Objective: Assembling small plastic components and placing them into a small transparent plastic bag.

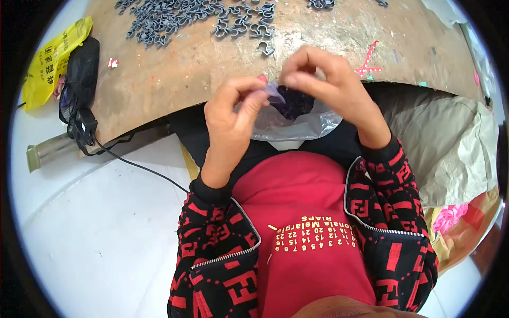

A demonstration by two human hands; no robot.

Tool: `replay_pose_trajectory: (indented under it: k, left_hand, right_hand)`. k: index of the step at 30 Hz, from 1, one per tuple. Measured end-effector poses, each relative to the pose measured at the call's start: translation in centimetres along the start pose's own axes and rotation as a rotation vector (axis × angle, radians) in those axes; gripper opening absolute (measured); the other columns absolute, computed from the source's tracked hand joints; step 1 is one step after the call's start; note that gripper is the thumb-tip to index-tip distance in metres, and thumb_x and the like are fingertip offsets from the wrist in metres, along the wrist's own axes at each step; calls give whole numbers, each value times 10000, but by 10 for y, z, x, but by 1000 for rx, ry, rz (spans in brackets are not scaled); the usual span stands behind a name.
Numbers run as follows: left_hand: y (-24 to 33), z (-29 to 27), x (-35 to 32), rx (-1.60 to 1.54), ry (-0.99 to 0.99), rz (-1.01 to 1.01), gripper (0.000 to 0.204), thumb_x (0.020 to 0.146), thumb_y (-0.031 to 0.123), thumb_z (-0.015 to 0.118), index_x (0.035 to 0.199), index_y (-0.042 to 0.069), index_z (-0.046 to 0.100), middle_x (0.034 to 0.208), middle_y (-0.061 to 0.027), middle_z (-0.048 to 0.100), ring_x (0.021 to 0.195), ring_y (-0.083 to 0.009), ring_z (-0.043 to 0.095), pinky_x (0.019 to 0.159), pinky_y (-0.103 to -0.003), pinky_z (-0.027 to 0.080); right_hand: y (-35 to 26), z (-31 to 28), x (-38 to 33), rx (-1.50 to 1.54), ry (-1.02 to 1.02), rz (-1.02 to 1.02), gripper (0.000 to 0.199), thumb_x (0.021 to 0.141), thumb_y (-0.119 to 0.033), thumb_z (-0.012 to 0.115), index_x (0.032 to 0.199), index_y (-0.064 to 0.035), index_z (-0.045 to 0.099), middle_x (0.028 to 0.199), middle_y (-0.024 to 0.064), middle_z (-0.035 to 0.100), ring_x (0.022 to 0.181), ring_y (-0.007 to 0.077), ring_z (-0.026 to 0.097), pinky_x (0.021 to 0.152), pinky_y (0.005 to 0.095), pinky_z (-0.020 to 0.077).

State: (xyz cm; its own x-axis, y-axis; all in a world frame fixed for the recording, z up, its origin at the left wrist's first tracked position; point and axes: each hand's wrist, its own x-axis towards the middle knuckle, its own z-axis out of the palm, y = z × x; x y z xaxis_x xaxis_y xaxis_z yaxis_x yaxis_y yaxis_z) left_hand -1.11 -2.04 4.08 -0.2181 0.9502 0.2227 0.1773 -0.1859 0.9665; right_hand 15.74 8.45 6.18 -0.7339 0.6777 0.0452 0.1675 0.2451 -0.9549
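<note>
Just beyond the table's near edge, my left hand (233, 111) pinches a small, sheer light-purple piece (273, 93) between thumb and fingers. A pink-red spot shows at its index fingertip. My right hand (331, 82) is closed in a pinch beside that piece; what lies between its fingertips is too small to make out. Below both hands, on my lap, a clear plastic bag (323, 124) holds a dark purple heap (294, 103), partly hidden by the fingers.
Many grey plastic clips (175, 18) lie across the far side of the brown tabletop (185, 74), one clip (266, 49) nearer me. A yellow bag (55, 61) and a black mesh pouch (82, 69) are at left, with a cable (140, 167). Beige cloth (445, 143) hangs right.
</note>
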Motion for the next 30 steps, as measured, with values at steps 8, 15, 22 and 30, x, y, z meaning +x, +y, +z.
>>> replay_pose_trajectory:
  k: [8,15,22,30]
  left_hand:
    - [-3,-4,-4,-881,-9,-407,251,878,90,553,1113,20,500,902,-73,587,737,-110,579,635,-216,468]
    - [-16,1,-5,-1023,-126,-455,263,886,104,545,1132,24,502,914,-84,593,741,-120,594,658,-237,500]
    - [-13,21,0,-947,-187,-551,268,883,137,558,1123,19,537,928,-86,608,748,-115,593,667,-219,480]
    - [-10,30,5,-915,-254,-468,293,886,141,553,1146,9,532,940,-82,610,756,-109,585,684,-209,467]
  right_hand:
    - [26,5,48,-689,125,-522,168,764,-76,600,931,-88,615,808,86,553,724,264,558,632,333,452]
    - [14,-8,34,-636,74,-418,113,794,-68,578,905,-49,583,780,100,563,705,256,571,612,320,457]
    - [6,7,-10,372,258,-142,151,845,-56,541,994,-40,533,1022,103,565,940,189,556,752,294,468]
    - [13,3,-31,433,218,-9,218,841,-4,557,1056,-7,521,1050,89,547,941,120,527,806,238,435]
